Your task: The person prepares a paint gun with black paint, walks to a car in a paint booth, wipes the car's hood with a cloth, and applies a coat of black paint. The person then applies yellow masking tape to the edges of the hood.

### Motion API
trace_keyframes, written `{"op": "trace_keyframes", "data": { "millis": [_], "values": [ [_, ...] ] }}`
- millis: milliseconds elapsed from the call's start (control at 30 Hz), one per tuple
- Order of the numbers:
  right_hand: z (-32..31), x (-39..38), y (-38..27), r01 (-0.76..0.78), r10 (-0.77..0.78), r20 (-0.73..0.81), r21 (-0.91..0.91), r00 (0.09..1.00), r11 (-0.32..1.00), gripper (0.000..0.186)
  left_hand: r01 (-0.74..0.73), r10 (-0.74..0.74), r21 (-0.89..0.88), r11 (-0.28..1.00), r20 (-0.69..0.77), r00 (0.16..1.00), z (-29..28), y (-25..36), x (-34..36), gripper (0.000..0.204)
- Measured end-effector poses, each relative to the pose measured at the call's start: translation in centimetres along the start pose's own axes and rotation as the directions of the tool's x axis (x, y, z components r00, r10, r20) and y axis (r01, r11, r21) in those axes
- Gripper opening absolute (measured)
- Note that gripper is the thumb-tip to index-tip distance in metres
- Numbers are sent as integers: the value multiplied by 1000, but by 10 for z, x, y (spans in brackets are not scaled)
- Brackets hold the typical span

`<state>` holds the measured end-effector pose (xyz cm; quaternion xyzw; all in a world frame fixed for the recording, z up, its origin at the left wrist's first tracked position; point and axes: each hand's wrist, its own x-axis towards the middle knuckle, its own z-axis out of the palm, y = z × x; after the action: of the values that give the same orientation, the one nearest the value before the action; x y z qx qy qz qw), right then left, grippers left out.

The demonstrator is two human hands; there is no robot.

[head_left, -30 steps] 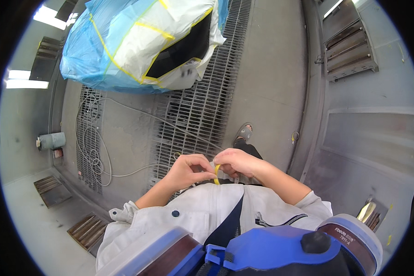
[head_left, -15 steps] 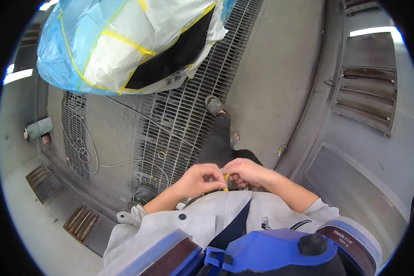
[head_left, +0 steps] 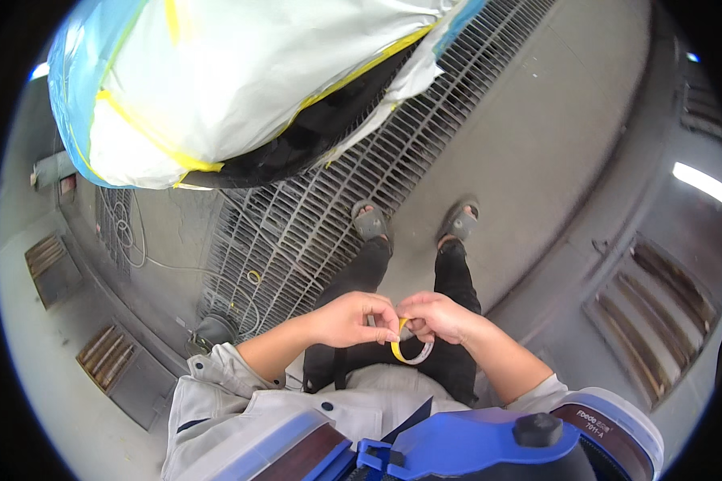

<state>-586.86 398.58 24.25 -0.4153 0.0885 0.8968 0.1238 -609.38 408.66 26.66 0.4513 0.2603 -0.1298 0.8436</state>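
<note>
Two hands meet at a roll of tape (head_left: 396, 350) in front of the lap.
The right hand (head_left: 440, 317) holds the roll's upper edge in curled fingers that hide part of it; the left hand (head_left: 359, 319) has thumb and forefinger nearly together at its yellow side, though whether they pinch it I cannot tell. Beyond the dark trousers (head_left: 451, 280), sandals (head_left: 370, 221) stand at the floor grate (head_left: 297, 240). A grey object (head_left: 217, 327) near the left sleeve (head_left: 231, 371) is hard to make out. The top edge cuts off a bulky thing under plastic sheeting (head_left: 217, 80).
</note>
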Motion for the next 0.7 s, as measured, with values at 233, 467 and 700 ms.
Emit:
{"op": "trace_keyframes", "data": {
  "millis": [233,467,700],
  "values": [
    [-136,109,-80,-1,25,170,-144,985,990,17,-32,69,240,970,-149,986,-78,-51,115,12],
    [-237,192,-155,93,-74,251,-64,965,994,23,-148,172,88,985,-446,878,-140,-119,214,16],
    [-283,247,-179,8,106,340,-315,934,949,16,-154,276,457,876,-214,937,-171,-140,259,11]
  ]
}}
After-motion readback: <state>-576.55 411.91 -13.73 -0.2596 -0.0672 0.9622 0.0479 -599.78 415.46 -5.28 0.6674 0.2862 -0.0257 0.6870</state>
